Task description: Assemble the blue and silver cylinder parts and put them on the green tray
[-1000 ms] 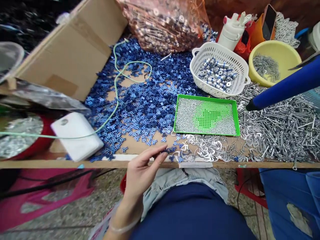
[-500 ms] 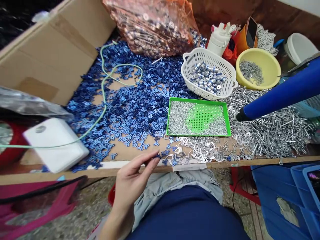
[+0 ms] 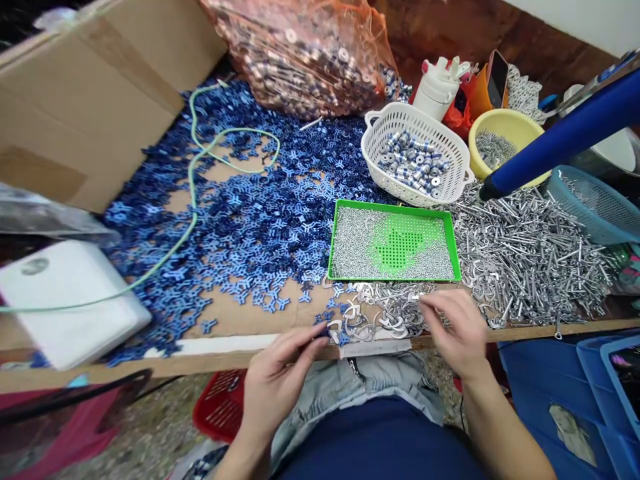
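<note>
My left hand [image 3: 287, 370] is at the table's front edge, thumb and forefinger pinched on a small dark blue three-armed piece [image 3: 321, 332], mostly hidden by the fingertips. Over the front right of the loose silver crescent-shaped pieces [image 3: 395, 313], my right hand [image 3: 457, 330] is closed with its fingertips together. Whatever it may hold is too small to make out. A green tray [image 3: 331, 267] of tiny silver parts lies just beyond both hands. Many more blue three-armed pieces [image 3: 280, 227] are spread across the table to the left.
Behind the tray is a white basket [image 3: 373, 157] of metal cylinders. A pile of silver pins [image 3: 540, 253] covers the right side, under a blue rod [image 3: 560, 157] with a black tip. An orange mesh bag [image 3: 305, 60] and cardboard wall [image 3: 115, 87] stand at the back; a green cord [image 3: 193, 180] crosses the left.
My right hand has come into view at the crescent-shaped pieces. My left hand keeps its pinch, slightly lower in view. The camera view has shifted a little, and the blue rod appears higher.
</note>
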`<action>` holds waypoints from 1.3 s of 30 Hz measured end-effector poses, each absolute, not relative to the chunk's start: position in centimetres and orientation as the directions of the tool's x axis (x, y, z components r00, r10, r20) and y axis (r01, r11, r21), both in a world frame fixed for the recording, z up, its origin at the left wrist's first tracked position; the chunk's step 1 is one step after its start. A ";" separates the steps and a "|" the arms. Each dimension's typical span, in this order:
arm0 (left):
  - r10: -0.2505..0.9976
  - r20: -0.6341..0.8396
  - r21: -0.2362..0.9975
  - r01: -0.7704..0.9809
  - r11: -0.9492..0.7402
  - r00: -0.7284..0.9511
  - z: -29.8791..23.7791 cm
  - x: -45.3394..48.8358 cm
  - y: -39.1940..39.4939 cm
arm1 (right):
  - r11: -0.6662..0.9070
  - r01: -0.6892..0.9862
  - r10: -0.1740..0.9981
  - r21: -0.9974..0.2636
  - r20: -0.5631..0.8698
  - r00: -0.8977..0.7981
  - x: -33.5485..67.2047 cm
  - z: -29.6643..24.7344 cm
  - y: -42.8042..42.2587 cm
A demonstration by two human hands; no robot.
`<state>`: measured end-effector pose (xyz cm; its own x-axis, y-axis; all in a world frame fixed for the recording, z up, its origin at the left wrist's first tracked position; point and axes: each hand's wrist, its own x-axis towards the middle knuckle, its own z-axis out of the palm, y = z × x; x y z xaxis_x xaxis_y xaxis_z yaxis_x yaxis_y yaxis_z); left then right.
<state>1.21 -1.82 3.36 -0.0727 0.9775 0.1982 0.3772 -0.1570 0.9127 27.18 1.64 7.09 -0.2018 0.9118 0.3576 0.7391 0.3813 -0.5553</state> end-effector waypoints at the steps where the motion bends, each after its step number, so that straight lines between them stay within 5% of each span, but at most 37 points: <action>1: 0.975 0.215 0.917 0.355 -0.182 -0.055 3.3 1.4 -1.9 | 0.378 0.753 0.917 -0.538 0.327 -0.227 27.1 6.6 1.7; 9: 0.971 0.230 0.916 0.325 -0.236 0.056 3.5 2.8 -1.8 | 0.292 0.872 0.942 -0.392 -0.040 -0.334 25.7 5.3 3.4; 13: 0.986 0.163 0.946 0.275 -0.169 0.047 4.3 3.4 -1.6 | 0.222 0.819 0.967 -0.529 0.013 -0.254 25.7 6.5 3.3; 17: 0.997 0.029 0.984 0.173 -0.042 0.074 5.3 4.1 -1.1 | 0.089 0.482 0.995 -0.872 0.104 0.005 25.9 7.8 1.8; 20: 0.991 -0.092 0.993 0.080 0.084 0.093 5.8 4.5 -0.7 | -0.129 0.041 0.989 -0.991 -0.131 -0.065 25.3 8.4 0.8; 24: 0.979 -0.154 0.986 -0.045 0.161 0.133 6.4 4.7 -0.6 | -0.488 -0.259 0.848 -0.833 -0.383 -0.366 23.8 8.3 0.3; 32: 0.976 -0.128 0.985 -0.091 0.145 0.178 6.8 4.4 -1.1 | -0.410 -0.127 0.878 -0.903 -0.353 -0.323 22.3 7.1 0.4; 39: 0.989 -0.100 0.987 -0.116 0.113 0.110 6.3 4.4 -1.5 | -0.546 -0.253 0.817 -0.799 -0.442 -0.370 21.8 6.4 -0.1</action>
<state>4.42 -1.46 6.28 0.1099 0.9889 -0.1004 -0.1163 0.1131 0.9867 21.81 -0.06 6.43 -0.3703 0.8173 -0.4415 -0.2526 -0.5460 -0.7988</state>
